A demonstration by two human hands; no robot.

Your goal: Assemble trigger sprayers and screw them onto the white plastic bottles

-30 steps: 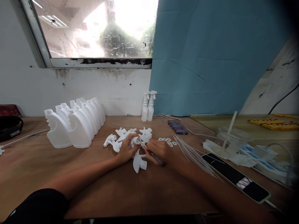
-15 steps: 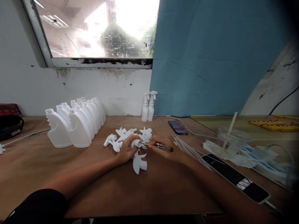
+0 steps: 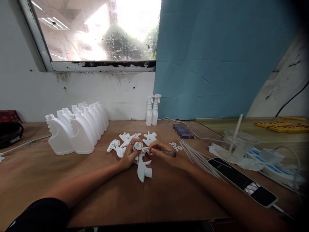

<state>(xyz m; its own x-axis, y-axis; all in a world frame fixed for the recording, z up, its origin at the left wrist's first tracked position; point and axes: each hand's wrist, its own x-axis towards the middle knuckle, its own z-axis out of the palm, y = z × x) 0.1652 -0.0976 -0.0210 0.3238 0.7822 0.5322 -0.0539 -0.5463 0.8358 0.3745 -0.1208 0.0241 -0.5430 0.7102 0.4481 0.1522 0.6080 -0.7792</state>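
My left hand (image 3: 129, 156) is closed around a white trigger spray head (image 3: 138, 146), its round collar opening turned toward me. In my right hand (image 3: 162, 150) is a slim tool with a dark brown handle (image 3: 171, 154); its thin metal tip points left, close by the collar. Whether the tip touches the collar I cannot tell. A loose trigger spray head (image 3: 144, 169) lies just below my hands. Several more spray heads (image 3: 113, 145) are heaped behind and left of them. Small white ring washers (image 3: 178, 148) lie beyond my right hand.
Several white bottles without tops (image 3: 82, 133) stand in rows at left. Two bottles with spray heads (image 3: 155, 112) stand by the wall. Thin white tubes (image 3: 195, 158), a phone (image 3: 243, 182), a blurred dark item (image 3: 182, 131), a plastic cup (image 3: 238, 141) and a power strip (image 3: 277, 174) lie right.
The spray head in my left hand has turned so its collar opening faces me. My right hand has shifted slightly left with the tool, and more of the ring washers shows.
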